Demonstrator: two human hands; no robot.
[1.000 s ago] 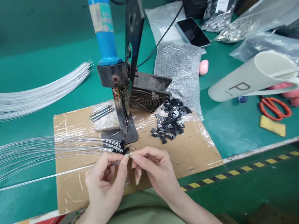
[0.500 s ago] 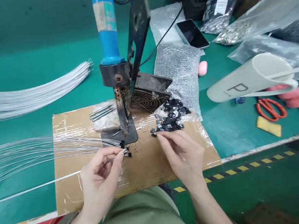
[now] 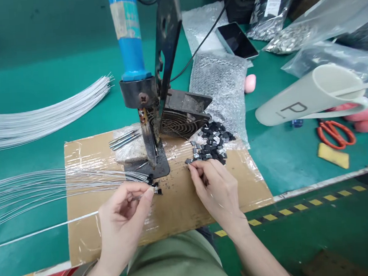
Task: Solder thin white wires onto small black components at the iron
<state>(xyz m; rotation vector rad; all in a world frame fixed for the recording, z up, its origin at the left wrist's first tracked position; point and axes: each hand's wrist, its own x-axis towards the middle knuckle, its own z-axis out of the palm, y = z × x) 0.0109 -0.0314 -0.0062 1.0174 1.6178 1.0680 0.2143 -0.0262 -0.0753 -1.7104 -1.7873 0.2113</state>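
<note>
My left hand [image 3: 123, 220] is closed in a pinch on a white wire [image 3: 51, 229], which runs in from the left edge; the pinched end is mostly hidden by the thumb. Just beyond these fingertips lie small black connectors [image 3: 158, 191] on the ends of several wires [image 3: 92, 182]. My right hand [image 3: 217, 190] is closed, thumb against forefinger, at the near edge of a pile of small black connectors [image 3: 211, 142]. A thin solder wire [image 3: 220, 203] trails from its fingers across the hand to the wrist. Between the hands and farther back, a blue-handled soldering iron [image 3: 147, 136] points downward in a stand.
A cardboard sheet [image 3: 183, 213] lies under the work. Behind the iron stands a small fan [image 3: 182, 119]. White wires [image 3: 59, 109] lie bundled at left. Bubble wrap [image 3: 218, 89], a phone [image 3: 237, 41], a mug [image 3: 307, 95], red-handled scissors [image 3: 336, 135] and a yellow sponge [image 3: 333, 155] are at right.
My right hand has shifted slightly left and its fingers have curled closer; the thin solder wire now shows across it. My left hand keeps its pinch, with its metallic wire end less visible.
</note>
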